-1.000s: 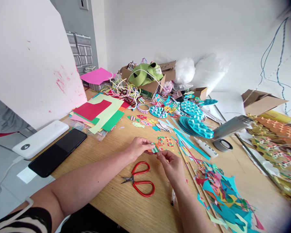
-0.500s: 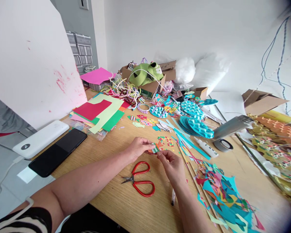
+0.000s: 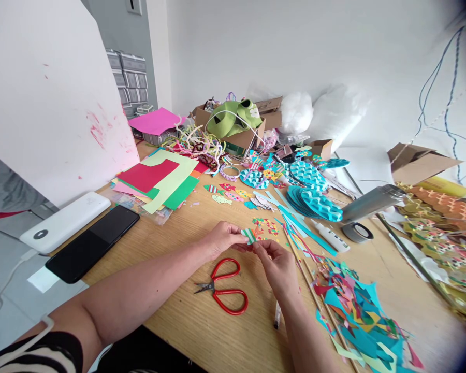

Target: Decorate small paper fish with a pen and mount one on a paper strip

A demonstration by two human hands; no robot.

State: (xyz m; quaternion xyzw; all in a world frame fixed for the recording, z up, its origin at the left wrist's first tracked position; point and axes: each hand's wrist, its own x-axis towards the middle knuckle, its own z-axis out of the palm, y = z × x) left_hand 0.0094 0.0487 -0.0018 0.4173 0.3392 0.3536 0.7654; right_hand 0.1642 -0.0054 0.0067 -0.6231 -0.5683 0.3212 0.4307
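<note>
Between both hands, over the middle of the table, is a small green-and-white striped paper fish cutout [image 3: 249, 235]. My left hand [image 3: 227, 238] pinches it from the left, thumb on top. The fingertips of my right hand [image 3: 274, 259] close on its lower right edge. Red-handled scissors [image 3: 222, 286] lie on the table just below the hands. A pen [image 3: 277, 315] lies partly under my right forearm. Beyond the hands are small coloured paper bits [image 3: 266, 225] and several finished-looking paper fish [image 3: 233, 195].
Coloured paper sheets [image 3: 165, 176] are stacked at the left, near a black phone [image 3: 93, 243] and a white power bank [image 3: 66, 223]. Paper scraps [image 3: 357, 305], thin sticks [image 3: 318, 295], a glue bottle [image 3: 331, 236], black tape [image 3: 357, 232] and a metal flask [image 3: 373, 203] lie to the right.
The striped paper fish has turned slightly, so more of its striped face shows. The hands have barely shifted, and both keep their pinch.
</note>
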